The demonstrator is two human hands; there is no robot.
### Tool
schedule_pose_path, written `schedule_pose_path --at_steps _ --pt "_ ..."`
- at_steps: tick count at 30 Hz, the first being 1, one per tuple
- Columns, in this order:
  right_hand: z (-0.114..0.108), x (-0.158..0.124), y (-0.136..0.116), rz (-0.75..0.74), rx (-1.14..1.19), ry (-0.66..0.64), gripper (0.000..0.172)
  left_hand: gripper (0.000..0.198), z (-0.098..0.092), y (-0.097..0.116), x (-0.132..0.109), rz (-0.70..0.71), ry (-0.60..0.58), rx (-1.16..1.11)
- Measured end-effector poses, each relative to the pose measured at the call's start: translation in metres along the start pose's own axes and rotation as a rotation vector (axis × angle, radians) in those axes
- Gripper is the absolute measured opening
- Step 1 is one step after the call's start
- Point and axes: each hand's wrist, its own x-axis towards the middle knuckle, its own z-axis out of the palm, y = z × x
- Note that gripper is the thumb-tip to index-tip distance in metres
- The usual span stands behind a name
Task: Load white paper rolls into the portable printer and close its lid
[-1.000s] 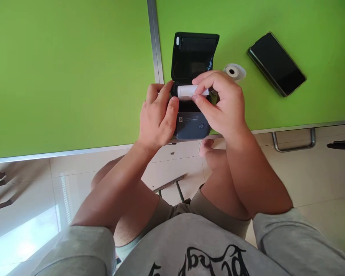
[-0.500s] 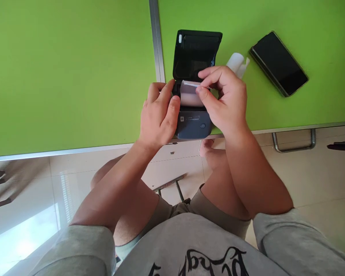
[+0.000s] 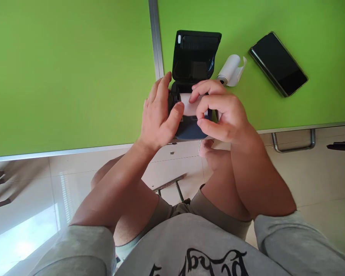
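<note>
A small dark printer point(image 3: 193, 57) sits near the front edge of the green table point(image 3: 74, 76) with its lid raised. A white paper roll point(image 3: 189, 105) lies in its open bay, with a strip of paper drawn toward me. My left hand point(image 3: 158, 115) grips the printer's left side, thumb on the front, fingers extended along the side. My right hand point(image 3: 221, 113) is over the right of the bay, its thumb and fingers pinched on the paper strip. The printer's front panel is mostly hidden under my hands.
A second white paper roll point(image 3: 230, 69) lies on its side just right of the printer lid. A black phone point(image 3: 278, 63) lies face up farther right. A metal seam point(image 3: 155, 38) divides the table. Below the table edge are my knees and a tiled floor.
My right hand has pulled the paper strip from the back of the bay toward me and lowered over the printer's front. The spare roll, earlier partly hidden, now shows fully. My left fingers have straightened.
</note>
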Motion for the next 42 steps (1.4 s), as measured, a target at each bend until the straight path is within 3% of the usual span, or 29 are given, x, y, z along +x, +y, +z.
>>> schedule_pose_path --at_steps 4,10,13,23,32,42 --pt "0.001 0.002 0.002 -0.004 0.037 0.015 0.014 0.068 -0.001 -0.002 0.001 0.014 -0.071 0.035" --pt "0.008 0.001 0.011 -0.004 -0.133 0.274 0.006 0.067 0.0 0.002 0.002 0.0 -0.051 0.051" --pt "0.009 -0.001 0.018 0.051 -0.229 0.335 0.006 0.068 0.0 0.002 0.002 0.006 -0.051 0.056" --pt "0.01 0.004 0.018 0.174 -0.332 0.224 0.015 0.067 0.001 0.0 0.001 0.017 -0.053 0.057" --pt "0.007 0.02 0.029 0.243 -0.208 0.164 0.043 0.06 -0.001 0.004 0.002 0.019 -0.044 0.079" --pt "0.006 0.029 0.008 0.346 -0.364 0.192 0.022 0.063 -0.001 0.003 0.002 0.019 -0.069 0.074"
